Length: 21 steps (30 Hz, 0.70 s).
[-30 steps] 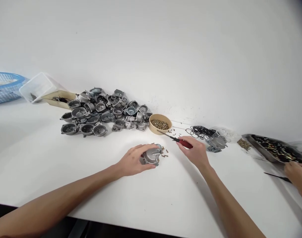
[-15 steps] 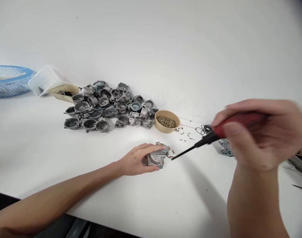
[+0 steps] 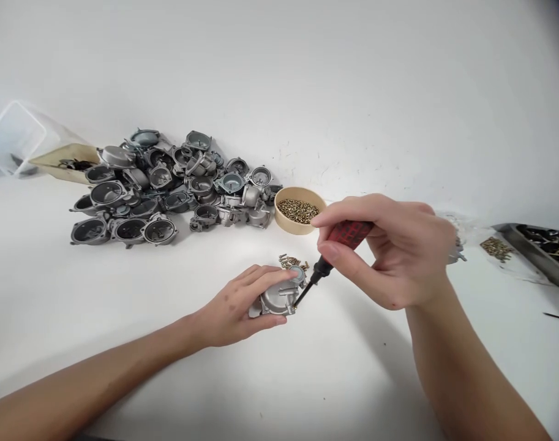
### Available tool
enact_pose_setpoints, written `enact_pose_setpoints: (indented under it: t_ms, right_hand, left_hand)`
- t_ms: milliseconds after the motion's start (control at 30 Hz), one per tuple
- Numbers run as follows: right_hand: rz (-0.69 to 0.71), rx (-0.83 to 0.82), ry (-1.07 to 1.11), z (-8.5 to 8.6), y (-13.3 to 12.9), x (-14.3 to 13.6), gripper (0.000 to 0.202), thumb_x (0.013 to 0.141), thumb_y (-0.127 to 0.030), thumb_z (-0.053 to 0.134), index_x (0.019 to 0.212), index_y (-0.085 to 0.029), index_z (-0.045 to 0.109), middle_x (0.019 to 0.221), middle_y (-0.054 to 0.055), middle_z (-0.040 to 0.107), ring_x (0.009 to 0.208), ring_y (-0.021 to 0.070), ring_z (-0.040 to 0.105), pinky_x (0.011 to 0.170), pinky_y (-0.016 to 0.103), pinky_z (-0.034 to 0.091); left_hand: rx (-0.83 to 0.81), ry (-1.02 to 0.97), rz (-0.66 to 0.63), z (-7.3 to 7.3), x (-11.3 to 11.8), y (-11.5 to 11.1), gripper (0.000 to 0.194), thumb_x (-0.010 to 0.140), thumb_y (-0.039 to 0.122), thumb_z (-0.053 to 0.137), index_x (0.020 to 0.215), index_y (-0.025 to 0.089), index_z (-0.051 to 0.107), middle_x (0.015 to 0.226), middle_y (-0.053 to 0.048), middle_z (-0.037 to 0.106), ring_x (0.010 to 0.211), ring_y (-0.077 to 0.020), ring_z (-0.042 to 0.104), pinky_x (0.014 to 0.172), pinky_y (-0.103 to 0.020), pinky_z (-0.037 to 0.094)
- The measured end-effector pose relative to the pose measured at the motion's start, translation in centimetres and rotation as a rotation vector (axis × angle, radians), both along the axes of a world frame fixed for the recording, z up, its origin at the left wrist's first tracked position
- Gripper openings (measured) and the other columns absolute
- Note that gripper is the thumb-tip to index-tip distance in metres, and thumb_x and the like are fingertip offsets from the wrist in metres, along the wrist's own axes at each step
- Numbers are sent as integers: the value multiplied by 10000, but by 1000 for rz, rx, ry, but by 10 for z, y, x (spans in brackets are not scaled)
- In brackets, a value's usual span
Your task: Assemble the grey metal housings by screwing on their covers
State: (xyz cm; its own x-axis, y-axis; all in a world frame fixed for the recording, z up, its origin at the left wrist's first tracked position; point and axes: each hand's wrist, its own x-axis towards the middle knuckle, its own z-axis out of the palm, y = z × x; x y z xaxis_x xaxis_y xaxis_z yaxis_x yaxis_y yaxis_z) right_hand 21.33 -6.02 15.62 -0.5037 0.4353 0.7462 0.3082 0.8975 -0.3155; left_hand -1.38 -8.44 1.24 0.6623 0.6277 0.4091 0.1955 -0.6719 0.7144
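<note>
Metal housing [image 3: 275, 299]: one, nearer the wearer than the tub [image 3: 294, 228], gripped by left hand [image 3: 233, 303]. Screwdriver [image 3: 351, 234]: one, held in right hand [image 3: 392, 251]; tip, formerly apart, now at housing's edge. Piled housings [image 3: 162, 179]: left of tub.

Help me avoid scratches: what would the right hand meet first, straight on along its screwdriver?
The metal part in the left hand; the screwdriver seems to touch its edge, though depth is unclear.
</note>
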Motion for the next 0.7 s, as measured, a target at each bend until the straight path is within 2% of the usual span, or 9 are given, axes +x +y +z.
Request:
enact_pose_setpoints:
  t_ms: [267, 467, 700]
  right_hand:
    - [-31, -63, -43, -5, -1, 0, 140, 954, -242, 612, 1065, -252, 698, 778, -23, 694, 634, 109, 666, 586, 219, 575]
    - [-4, -21, 47, 0, 0, 1, 154, 925, -202, 646, 1061, -254, 697, 817, -17, 705, 611, 102, 644, 565, 222, 562]
    - [44, 18, -12, -4, 3, -1, 163, 905, -171, 645, 1050, -211, 706, 762, -13, 680, 599, 106, 628, 557, 234, 550]
  left_hand:
    - [-11, -23, -9, -2, -1, 0, 640, 984, 344, 654, 1542, 310, 342, 1439, -120, 543, 1276, -273, 535, 1087, -407, 455]
    - [-33, -6, -15, 0, -2, 0, 644, 985, 351, 652, 1551, 314, 346, 1485, -119, 511, 1331, -286, 498, 1121, -432, 431]
    - [-27, -8, -18, 1, -2, 0, 647, 985, 360, 652, 1553, 317, 347, 1455, -121, 529, 1289, -278, 529, 1100, -432, 452]
